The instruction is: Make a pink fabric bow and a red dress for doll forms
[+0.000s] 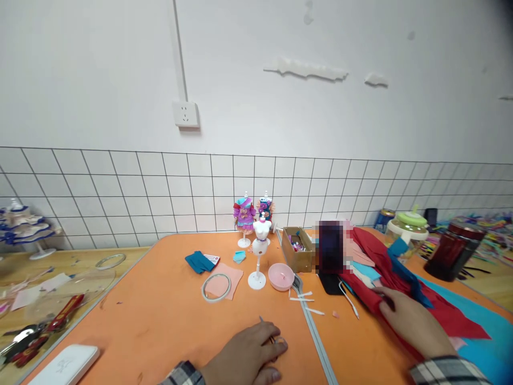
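My left hand (247,357) rests low on the orange tabletop, fingers curled. A slim pointed thing (261,319) pokes out by its fingers; its kind is mostly hidden. On the right, my right hand (414,323) grips the edge of a red fabric (366,289), thumb and fingers closed on it. That cloth lies over a pile with teal fabric (406,275) and light blue fabric (475,326). Beyond the left hand stands a small white dress form (262,230). Beside it are a pink bowl (281,277) and a roll of tape (216,287) on pale pink cloth (235,277).
Two dressed doll forms (244,214) stand against the tiled wall. A cardboard box (298,259) holds small bits. A phone-like device (331,248) is blurred out. A dark red flask (455,251) and a green-lidded jar (406,230) stand right. A white box (66,366) lies front left.
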Action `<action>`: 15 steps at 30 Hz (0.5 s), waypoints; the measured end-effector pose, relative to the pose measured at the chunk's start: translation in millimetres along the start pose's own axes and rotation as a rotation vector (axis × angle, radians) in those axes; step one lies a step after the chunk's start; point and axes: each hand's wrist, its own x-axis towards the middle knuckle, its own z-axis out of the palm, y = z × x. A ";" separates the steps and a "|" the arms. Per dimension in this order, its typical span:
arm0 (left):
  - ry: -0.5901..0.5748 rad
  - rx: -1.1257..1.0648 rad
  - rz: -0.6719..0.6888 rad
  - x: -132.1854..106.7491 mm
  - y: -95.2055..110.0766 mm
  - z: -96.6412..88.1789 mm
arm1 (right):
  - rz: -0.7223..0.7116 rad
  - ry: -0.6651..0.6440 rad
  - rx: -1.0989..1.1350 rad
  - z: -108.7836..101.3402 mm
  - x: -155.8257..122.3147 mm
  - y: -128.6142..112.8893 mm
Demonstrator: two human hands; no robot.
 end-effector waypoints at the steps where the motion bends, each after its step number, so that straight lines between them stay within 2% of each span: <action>1: 0.018 0.000 0.004 -0.3 -0.5 0.9 | -0.006 -0.005 0.024 -1.3 -1.6 1.9; 5: 0.065 -0.004 0.031 -1.7 -3.2 5.1 | -0.014 -0.105 -0.016 -8.6 -11.1 -3.2; 7: 0.054 0.006 0.031 -2.0 -3.9 6.0 | 0.047 -0.033 -0.049 -10.7 -18.6 -0.7; 10: 0.032 0.029 0.020 -2.3 -2.2 4.0 | 0.120 0.130 0.032 -6.5 -33.9 21.2; 13: 0.033 0.042 0.017 -2.8 1.3 0.2 | 0.228 0.124 0.169 7.4 -52.4 51.6; 15: 0.035 0.039 0.021 -3.4 2.8 -1.3 | 0.242 0.081 0.238 17.1 -64.4 65.8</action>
